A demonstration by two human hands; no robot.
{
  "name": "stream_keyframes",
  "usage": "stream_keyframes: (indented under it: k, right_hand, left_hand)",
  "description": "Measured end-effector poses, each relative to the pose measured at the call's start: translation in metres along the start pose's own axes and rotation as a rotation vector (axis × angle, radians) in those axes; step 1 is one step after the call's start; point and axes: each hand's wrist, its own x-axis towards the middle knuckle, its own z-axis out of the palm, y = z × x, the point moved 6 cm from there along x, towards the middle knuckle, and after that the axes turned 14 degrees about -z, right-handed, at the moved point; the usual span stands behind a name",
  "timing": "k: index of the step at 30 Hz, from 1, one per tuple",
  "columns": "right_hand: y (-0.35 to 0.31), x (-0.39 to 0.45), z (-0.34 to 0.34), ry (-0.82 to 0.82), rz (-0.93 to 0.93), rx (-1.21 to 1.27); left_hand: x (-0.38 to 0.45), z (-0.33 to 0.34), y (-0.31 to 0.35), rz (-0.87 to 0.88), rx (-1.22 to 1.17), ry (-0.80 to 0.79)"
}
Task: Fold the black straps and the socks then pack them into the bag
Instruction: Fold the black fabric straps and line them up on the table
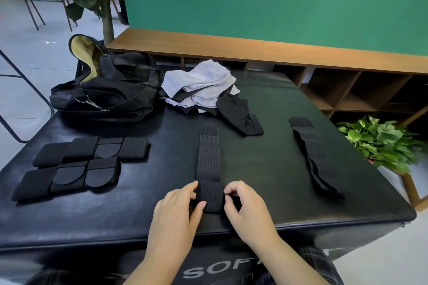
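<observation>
While the near end of a perforated black strap (209, 169) at lower centre is being folded, its left edge is pinched by the curled fingers of the left hand (178, 206) and its right edge by the right hand (243, 206). Folded straps (81, 164) are laid at the left, another long strap (315, 157) at the right, with bare padding between. White and black socks (203, 88) are piled beside the open black bag (108, 90) on the black padded table (266, 180), before a green wall (278, 2)

bag (111, 90) left of socks (201, 85), straps (209, 164) before
</observation>
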Motion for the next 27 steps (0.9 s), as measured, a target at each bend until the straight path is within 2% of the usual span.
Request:
stream_keyframes:
  k: [6, 13, 19, 27]
  right_hand:
    - [-0.005, 0.001, 0.0, -0.04, -0.019, 0.008]
    - [-0.007, -0.001, 0.005, -0.089, -0.045, -0.066]
    - [-0.009, 0.001, 0.007, -0.144, -0.082, -0.106]
    - [-0.005, 0.005, 0.009, -0.115, -0.1, -0.117]
  left_hand:
    - [-0.001, 0.002, -0.003, 0.112, 0.041, 0.073]
    - [0.014, 0.008, -0.008, 0.132, 0.09, -0.046]
    - [0.021, 0.003, -0.004, 0.258, 0.141, -0.021]
    - [0.026, -0.002, -0.001, 0.209, 0.09, -0.059]
